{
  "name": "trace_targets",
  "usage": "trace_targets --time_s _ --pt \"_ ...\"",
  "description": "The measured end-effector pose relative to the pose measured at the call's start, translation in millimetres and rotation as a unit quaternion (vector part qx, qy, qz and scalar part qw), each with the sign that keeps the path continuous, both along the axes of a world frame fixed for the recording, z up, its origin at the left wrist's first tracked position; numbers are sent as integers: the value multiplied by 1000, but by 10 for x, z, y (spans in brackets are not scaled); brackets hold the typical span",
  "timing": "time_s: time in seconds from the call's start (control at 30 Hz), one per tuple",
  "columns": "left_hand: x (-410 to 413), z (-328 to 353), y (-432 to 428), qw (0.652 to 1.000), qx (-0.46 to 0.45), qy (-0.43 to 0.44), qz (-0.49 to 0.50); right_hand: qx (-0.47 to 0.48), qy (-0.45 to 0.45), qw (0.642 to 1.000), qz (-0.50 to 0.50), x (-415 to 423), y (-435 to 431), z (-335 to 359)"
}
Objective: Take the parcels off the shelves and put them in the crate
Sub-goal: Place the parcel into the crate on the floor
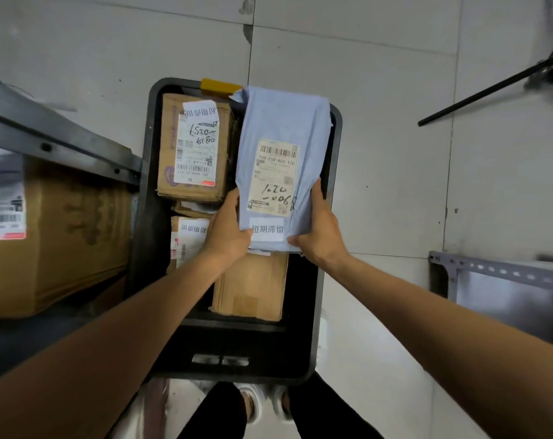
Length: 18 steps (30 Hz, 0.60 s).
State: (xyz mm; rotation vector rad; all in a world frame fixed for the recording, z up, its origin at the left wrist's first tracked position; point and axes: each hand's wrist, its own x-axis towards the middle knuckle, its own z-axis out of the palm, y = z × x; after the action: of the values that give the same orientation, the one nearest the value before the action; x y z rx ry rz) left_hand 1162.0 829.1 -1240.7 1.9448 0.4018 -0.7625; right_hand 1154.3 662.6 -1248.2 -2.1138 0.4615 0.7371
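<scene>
Fingers [234, 201] wrapped round the near end of a pale blue mailing bag [284, 128]: left hand [227, 231] on its left edge, right hand [318, 229] on its right edge, both closed on it, thumbs on top beside the white sticker [266, 229]. Hangs above the right half of a black crate [333, 147], far end covering the far right corner of the rim; not yet set down.

Looks soft and light: wrinkled plastic, probably something limp inside. Sags rather than keeps a shape, so better taken by both side edges, or flat from beneath, than by 1 corner. Slick skin, likely to slide out of a loose pinch; unlikely to break if lowered gently.

Counted: 1 bag in hand. Inside the crate at least 3 cardboard boxes [192, 147]: 1 far left, 1 small near left, 1 beneath the bag; possibly a 4th between them, hard to tell. On the shelf [56, 141] at left, 1 big cardboard box [72, 242]. 2nd shelf [506, 274] at right, contents not visible.
</scene>
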Motion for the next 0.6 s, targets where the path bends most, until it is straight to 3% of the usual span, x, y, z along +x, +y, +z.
trace_targets --time_s 0.3,0.5,0.6 --pt "90 664 54 988 136 12 -72 -91 21 993 70 157 -24 680" --pt "341 1649 -11 964 188 -15 -186 -88 -4 977 196 283 -152 1749" --pt "489 2300 -141 934 226 -32 -274 -103 -26 960 260 358 -224 2433"
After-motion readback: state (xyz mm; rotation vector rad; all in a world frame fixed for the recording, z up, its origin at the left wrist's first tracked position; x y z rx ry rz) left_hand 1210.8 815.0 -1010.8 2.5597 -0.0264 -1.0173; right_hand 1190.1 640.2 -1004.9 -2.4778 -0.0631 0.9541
